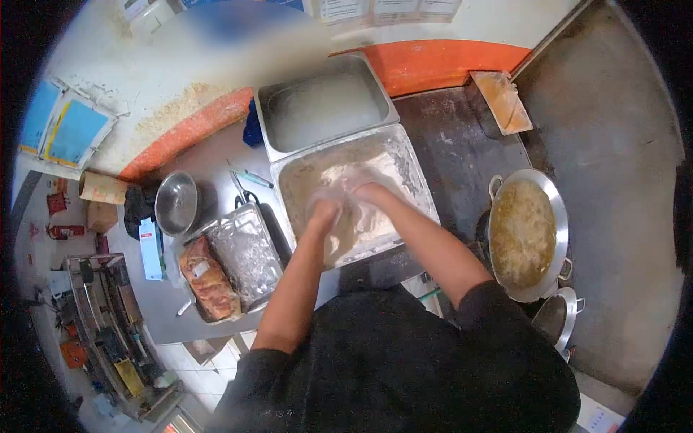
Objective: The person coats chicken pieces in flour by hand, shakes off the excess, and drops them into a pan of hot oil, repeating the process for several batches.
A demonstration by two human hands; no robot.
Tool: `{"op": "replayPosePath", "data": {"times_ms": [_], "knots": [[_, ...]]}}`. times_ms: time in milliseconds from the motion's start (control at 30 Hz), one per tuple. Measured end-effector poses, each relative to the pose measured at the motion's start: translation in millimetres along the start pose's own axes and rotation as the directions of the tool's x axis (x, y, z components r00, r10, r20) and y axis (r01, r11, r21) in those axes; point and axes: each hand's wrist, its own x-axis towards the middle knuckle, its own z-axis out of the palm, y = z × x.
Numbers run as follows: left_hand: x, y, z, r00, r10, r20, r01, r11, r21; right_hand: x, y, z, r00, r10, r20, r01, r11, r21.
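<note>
Both my hands are down in a metal tray (426,216) of pale flour-like powder (375,242). My left hand (328,202) is at the middle left of the powder, its fingers smeared by motion. Close beside it, my right hand (361,186) is blurred too, reaching to the tray's centre. A whitish, see-through covering, perhaps thin gloves, shows over the hands. Whether either one holds anything is hidden by the blur. Behind this tray stands a second deep metal pan (393,108) with cloudy whitish liquid in it.
To the left are a foil-lined tray (249,245) with a bag of raw-looking meat (209,278), scissors (245,196) and a steel bowl (177,203). At right, a large pan (525,234) holds bubbling oil. An orange-filled container (503,105) stands at the back right.
</note>
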Motion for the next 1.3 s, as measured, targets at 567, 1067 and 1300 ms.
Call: {"op": "replayPosePath", "data": {"times_ms": [567, 1067, 1300], "knots": [[-22, -1, -4, 0.939, -0.140, 0.314, -0.122, 0.718, 0.686, -31, 10, 64, 0.993, 0.121, -0.010, -0.121, 0.986, -0.116], [-49, 26, -37, 0.898, 0.354, 0.260, -0.389, 0.366, 0.845, -76, 9, 13, 0.932, -0.014, -0.362, 0.060, 0.992, 0.114], [28, -86, 16, 0.979, -0.167, 0.117, 0.134, 0.960, 0.247, 51, 41, 132, 0.937, 0.199, -0.288, -0.105, 0.945, 0.311]]}}
